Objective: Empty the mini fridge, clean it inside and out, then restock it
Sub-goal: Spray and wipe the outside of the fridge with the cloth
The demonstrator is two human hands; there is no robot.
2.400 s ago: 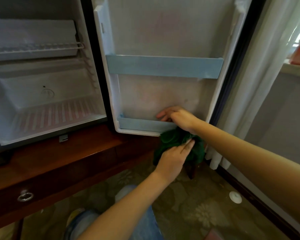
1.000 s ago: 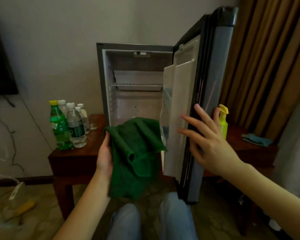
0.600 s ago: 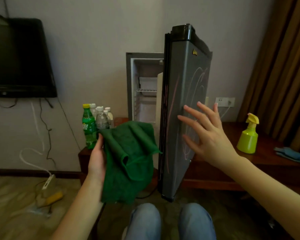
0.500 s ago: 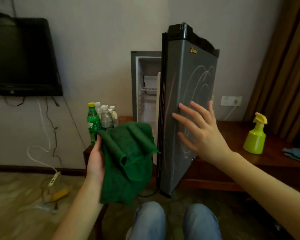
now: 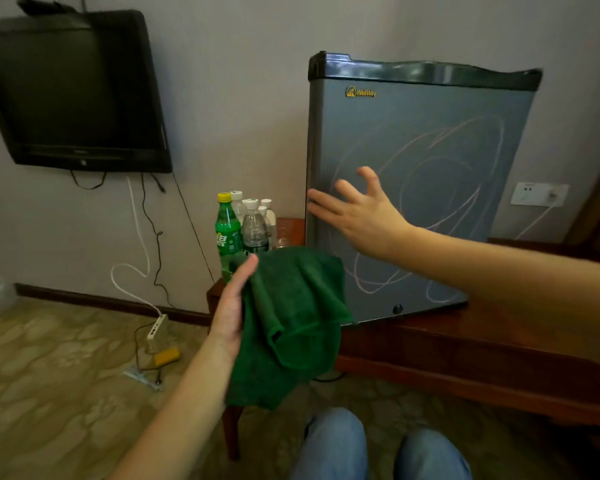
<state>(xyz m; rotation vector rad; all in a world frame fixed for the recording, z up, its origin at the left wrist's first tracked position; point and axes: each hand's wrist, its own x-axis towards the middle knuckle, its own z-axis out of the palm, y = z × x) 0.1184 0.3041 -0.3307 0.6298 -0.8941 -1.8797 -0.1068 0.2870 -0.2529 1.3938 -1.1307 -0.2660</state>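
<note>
The grey mini fridge (image 5: 430,140) stands on a dark wooden table (image 5: 465,351) with its door shut. Pink and white crayon-like scribbles cover the door front. My right hand (image 5: 357,209) lies flat on the door near its left edge, fingers spread. My left hand (image 5: 234,306) holds a folded green cloth (image 5: 291,327) in front of the fridge's lower left corner. A green soda bottle (image 5: 227,233) and several clear water bottles (image 5: 255,226) stand on the table left of the fridge.
A black TV (image 5: 73,91) hangs on the wall at the left, with cables running down to a power strip (image 5: 156,329) on the patterned floor. A wall socket (image 5: 537,194) sits right of the fridge. My knees (image 5: 378,448) in jeans are at the bottom.
My right hand has swung the fridge door from wide open to shut. My left hand kept the green cloth throughout. The view has shifted so the door faces me.
</note>
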